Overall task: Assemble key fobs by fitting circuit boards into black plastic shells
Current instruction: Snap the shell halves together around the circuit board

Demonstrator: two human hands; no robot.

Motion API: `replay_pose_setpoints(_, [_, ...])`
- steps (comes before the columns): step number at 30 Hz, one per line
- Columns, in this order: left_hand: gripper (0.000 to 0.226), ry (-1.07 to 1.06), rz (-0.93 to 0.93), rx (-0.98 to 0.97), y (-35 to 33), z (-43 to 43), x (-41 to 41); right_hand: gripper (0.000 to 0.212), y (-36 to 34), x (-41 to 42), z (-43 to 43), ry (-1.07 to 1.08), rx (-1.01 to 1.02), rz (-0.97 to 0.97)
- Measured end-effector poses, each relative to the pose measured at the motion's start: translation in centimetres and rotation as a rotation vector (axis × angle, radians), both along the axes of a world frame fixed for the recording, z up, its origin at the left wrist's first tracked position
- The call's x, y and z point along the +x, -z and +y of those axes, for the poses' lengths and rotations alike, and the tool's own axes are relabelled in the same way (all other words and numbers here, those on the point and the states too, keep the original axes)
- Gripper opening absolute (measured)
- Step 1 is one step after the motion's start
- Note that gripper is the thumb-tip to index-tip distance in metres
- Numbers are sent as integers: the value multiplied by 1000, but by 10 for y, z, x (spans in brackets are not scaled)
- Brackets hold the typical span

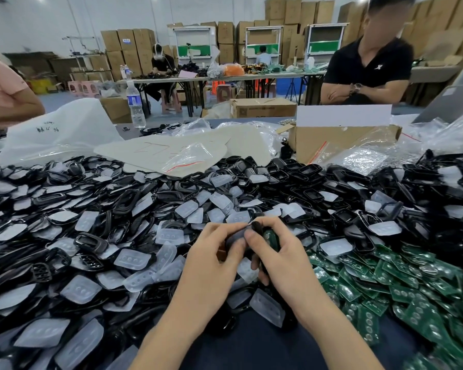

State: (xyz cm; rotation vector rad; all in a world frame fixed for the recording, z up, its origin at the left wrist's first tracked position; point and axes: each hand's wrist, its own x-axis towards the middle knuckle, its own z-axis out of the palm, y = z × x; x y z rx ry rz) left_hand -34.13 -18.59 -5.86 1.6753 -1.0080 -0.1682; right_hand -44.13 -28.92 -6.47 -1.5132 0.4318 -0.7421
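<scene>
Both of my hands meet just above the table's near middle. My left hand [214, 252] pinches a black plastic shell [235, 237] from the left, its thumb and fingers curled round it. My right hand [275, 252] grips the same piece from the right, with a green circuit board [271, 236] showing between its fingers. How the board sits in the shell is hidden by my fingers. A wide heap of black shells [96, 209] and translucent button pads [133, 259] covers the table. Loose green circuit boards [401, 287] are piled at the right.
A cardboard box [340, 141] and clear plastic bags [364, 158] stand behind the heap. Grey card sheets [171, 153] and a white bag [59, 132] lie at the back left, beside a water bottle [135, 105]. A person in black [369, 65] sits opposite.
</scene>
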Motion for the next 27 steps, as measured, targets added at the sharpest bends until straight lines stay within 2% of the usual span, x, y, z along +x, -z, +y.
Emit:
replay_pose_setpoints(2, [32,-11,-71,35,1,1,2,4,0,-1,-1,-15,-70,28])
replay_pose_setpoints(4, [30,-25,-45,36,3,3,5,6,0,-1,0,-16,-102,44])
replay_pose_setpoints(7, [21,5,81,-34,2,4,5,21,-1,-1,-1,-28,-30,36])
replay_pose_setpoints(10, [12,28,266,-131,0,3,7,33,1,0,-2,-32,146,19])
replay_pose_setpoints(12, [10,45,358,-169,-1,3,8,27,2,2,-3,-38,190,-5])
replay_pose_setpoints(16, [12,41,451,-221,1,2,11,21,3,2,-3,-23,72,45])
replay_pose_setpoints(20, [11,6,416,-267,1,3,14,24,2,1,-6,-5,84,-2])
replay_pose_setpoints(24, [13,-12,304,-289,1,5,12,12,2,1,-5,-67,109,-15])
replay_pose_setpoints(27, [17,7,239,-268,0,4,8,19,4,3,-6,-22,109,16])
